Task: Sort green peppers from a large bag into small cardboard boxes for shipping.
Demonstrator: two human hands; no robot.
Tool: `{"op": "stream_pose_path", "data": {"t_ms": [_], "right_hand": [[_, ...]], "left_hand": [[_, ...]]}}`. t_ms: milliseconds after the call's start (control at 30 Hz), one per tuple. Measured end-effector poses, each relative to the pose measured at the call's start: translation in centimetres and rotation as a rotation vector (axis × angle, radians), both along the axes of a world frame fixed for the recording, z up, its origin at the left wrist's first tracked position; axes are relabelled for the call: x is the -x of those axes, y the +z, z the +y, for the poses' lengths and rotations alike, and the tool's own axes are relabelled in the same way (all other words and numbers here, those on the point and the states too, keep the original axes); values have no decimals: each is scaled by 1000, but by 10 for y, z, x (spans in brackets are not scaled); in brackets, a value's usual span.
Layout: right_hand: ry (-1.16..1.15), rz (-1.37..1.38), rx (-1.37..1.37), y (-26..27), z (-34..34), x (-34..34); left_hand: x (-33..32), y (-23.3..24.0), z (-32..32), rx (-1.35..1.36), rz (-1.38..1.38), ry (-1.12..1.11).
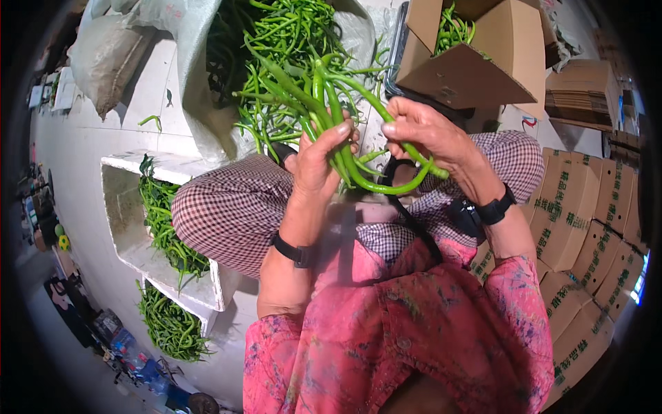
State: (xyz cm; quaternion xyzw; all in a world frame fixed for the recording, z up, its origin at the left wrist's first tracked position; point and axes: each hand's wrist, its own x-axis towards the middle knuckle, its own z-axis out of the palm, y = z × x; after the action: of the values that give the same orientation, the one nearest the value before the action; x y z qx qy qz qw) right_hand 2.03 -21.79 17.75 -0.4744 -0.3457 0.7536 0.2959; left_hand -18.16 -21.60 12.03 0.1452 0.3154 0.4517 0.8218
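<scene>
A bunch of long green chili peppers (321,111) is gripped in my left hand (323,155), with tips and stems sticking out on both sides of the fist. My right hand (424,129) pinches one long pepper (372,98) between thumb and fingers, beside the bunch. Another long pepper curls below, from the left fist towards the right hand. Behind both hands, a heap of green peppers (295,31) spills from the mouth of a large woven plastic sack (199,67). The palm of each hand is partly hidden.
An open cardboard box (465,77) with peppers inside stands at the upper right. White foam boxes (121,207) with peppers lie at the left. A full sack (111,57) rests at the upper left. Flattened cartons (582,93) are stacked at the right, above printed cardboard boxes (563,207).
</scene>
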Motion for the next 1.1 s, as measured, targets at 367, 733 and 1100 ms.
{"op": "stream_pose_path", "data": {"t_ms": [367,733,1100], "right_hand": [[-244,436,116,-23,10,-20],[261,-583,-328,10,-11,33],[-110,-60,-27,-33,-13,38]], "left_hand": [[5,-7,2,49,34,13],[0,-12,2,93,-9,38],[1,-13,-3,141,43,118]]}}
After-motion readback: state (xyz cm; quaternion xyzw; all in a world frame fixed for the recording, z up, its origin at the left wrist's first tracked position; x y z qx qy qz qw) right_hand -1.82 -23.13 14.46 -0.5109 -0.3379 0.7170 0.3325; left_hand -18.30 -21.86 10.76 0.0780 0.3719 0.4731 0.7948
